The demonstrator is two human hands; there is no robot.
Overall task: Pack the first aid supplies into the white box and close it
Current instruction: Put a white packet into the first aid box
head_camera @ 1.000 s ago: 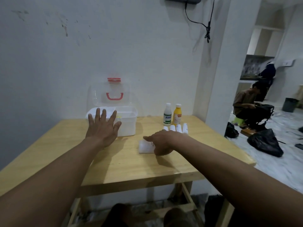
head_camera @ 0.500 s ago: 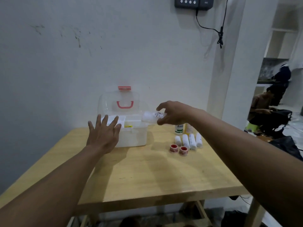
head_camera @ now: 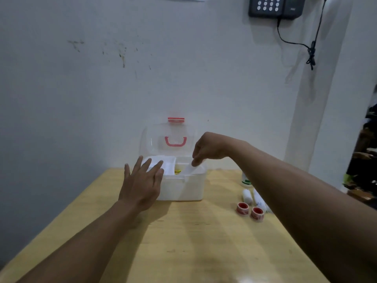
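The white box [head_camera: 183,188] stands at the table's far edge, its clear lid [head_camera: 173,137] with a red handle raised against the wall. My left hand [head_camera: 142,184] lies flat with fingers spread against the box's front left corner. My right hand [head_camera: 208,149] hovers over the box's right compartment, fingertips pinching a white packet [head_camera: 188,170] that slants down into the box. Something yellow [head_camera: 177,171] lies inside. To the right on the table are two red tape rolls [head_camera: 250,210], white bandage rolls [head_camera: 253,198] and a white bottle [head_camera: 245,179] partly hidden by my forearm.
The wooden table [head_camera: 183,242] is pushed against a white wall. A black keypad device [head_camera: 275,6] with a dangling cable hangs high on the wall. A doorway with dark objects opens at the far right.
My right hand picked the white packet up from the table, carried it leftwards over the box and lowered it into the right compartment. The left hand stayed against the box.
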